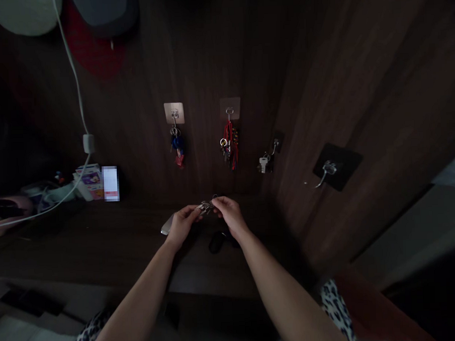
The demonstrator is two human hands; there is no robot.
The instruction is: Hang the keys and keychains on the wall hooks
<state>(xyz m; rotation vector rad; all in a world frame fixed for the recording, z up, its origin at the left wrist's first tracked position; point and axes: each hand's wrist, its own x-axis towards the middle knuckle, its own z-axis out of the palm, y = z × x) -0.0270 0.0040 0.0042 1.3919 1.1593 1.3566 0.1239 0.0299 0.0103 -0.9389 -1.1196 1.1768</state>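
Note:
A bunch of keys (205, 207) is held between my two hands, above the dark wooden shelf (140, 243). My left hand (182, 224) is closed on the keys from the left, thumb and fingers pinching them. At the other end my right hand (230, 215) pinches the key ring, which shows as a thin loop above its fingertips. Under my left hand lies a flat, pale object (167, 226), partly covered. Beside my right wrist a small black object (216, 242) rests on the shelf; its kind is too dark to make out.
Blue and red keys (177, 144), red-corded keys (232, 145) and a silver key (263, 164) hang from wall hooks. A bare hook (327, 169) sticks out at right. Leftward stand small boxes (90, 181), a white cable (72, 66) and a pink item (20, 206).

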